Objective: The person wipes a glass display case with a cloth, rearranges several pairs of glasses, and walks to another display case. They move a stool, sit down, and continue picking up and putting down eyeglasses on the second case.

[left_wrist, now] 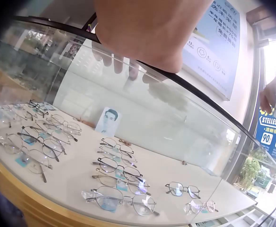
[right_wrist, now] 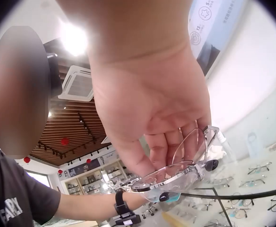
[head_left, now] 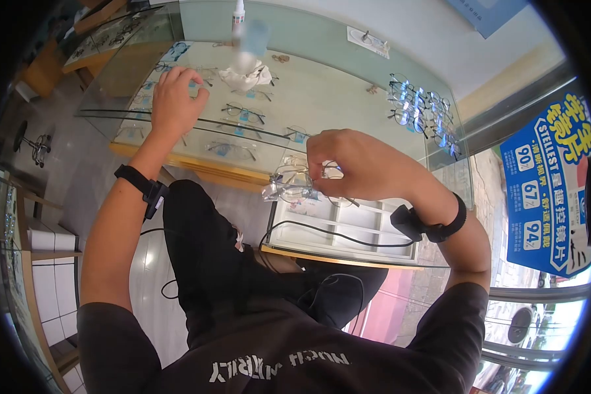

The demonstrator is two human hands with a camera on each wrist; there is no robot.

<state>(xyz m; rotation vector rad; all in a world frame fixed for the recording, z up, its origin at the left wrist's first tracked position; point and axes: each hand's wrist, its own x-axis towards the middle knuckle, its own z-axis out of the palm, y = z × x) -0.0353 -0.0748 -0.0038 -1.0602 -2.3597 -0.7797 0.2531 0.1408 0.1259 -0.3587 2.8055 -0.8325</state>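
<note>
Fingers closed in a pinch, your right hand (head_left: 357, 163) holds thin-rimmed eyeglasses (head_left: 291, 184) beside the glass showcase (head_left: 207, 169), frame crosswise, jutting mostly left of the fingers; your left hand (head_left: 176, 102), loosely curled around nothing, is well apart

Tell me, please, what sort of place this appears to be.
Probably an optician's shop: thin-rimmed, clear-lensed eyeglasses lie in rows inside a clear glass display case, near a blue printed poster reading STELLEST.

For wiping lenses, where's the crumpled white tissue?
In the head view, the tissue lies on the glass counter, right of the left hand, below the white-topped bottle.
</note>
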